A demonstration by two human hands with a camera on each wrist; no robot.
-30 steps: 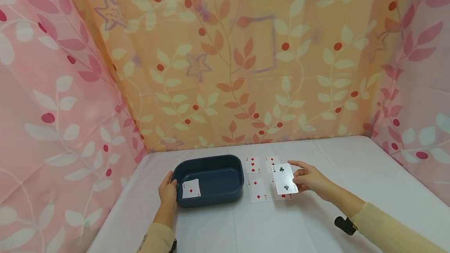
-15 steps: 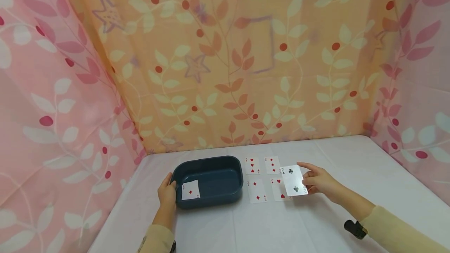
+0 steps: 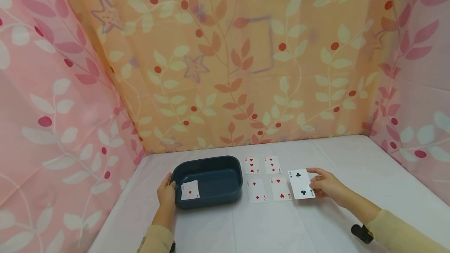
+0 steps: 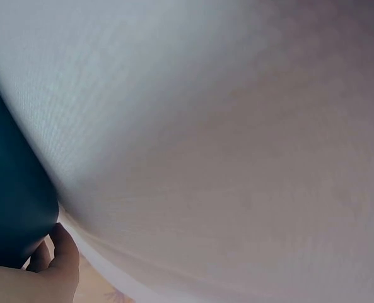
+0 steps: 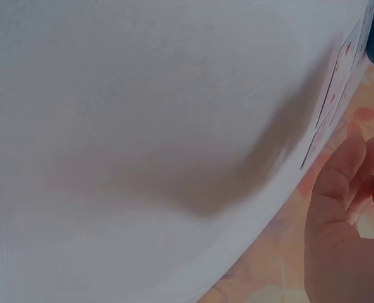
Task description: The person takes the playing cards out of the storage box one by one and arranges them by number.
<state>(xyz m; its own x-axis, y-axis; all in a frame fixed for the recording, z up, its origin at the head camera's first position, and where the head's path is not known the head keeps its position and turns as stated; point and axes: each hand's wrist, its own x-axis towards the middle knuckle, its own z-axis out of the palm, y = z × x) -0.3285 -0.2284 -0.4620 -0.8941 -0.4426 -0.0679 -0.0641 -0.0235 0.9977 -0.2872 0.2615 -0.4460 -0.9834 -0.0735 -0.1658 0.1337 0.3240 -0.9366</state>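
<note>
My right hand [image 3: 327, 184] pinches a two of clubs [image 3: 299, 184] by its right edge, face towards me. This card is held tilted, just right of a two of hearts [image 3: 275, 194] on the table. The right wrist view shows the bent fingers of that hand, with the held card barely visible at the frame's edge. My left hand [image 3: 166, 193] grips the left end of a dark blue plastic bin [image 3: 211, 202], thumb at the rim. Inside the bin, at its left end, lies a diamonds card [image 3: 186, 194]; whether others lie beneath it I cannot tell.
Left of the two of hearts lies a two of diamonds [image 3: 253, 196]. Behind them are a three of hearts [image 3: 256, 161] and a three of diamonds [image 3: 276, 161], all face up. White cloth [image 3: 337, 151] covers the table; patterned curtains [image 3: 225, 50] stand on three sides.
My right hand has moved right and slightly towards me with the two of clubs, uncovering the two of hearts and the three of diamonds. The left hand stays on the bin.
</note>
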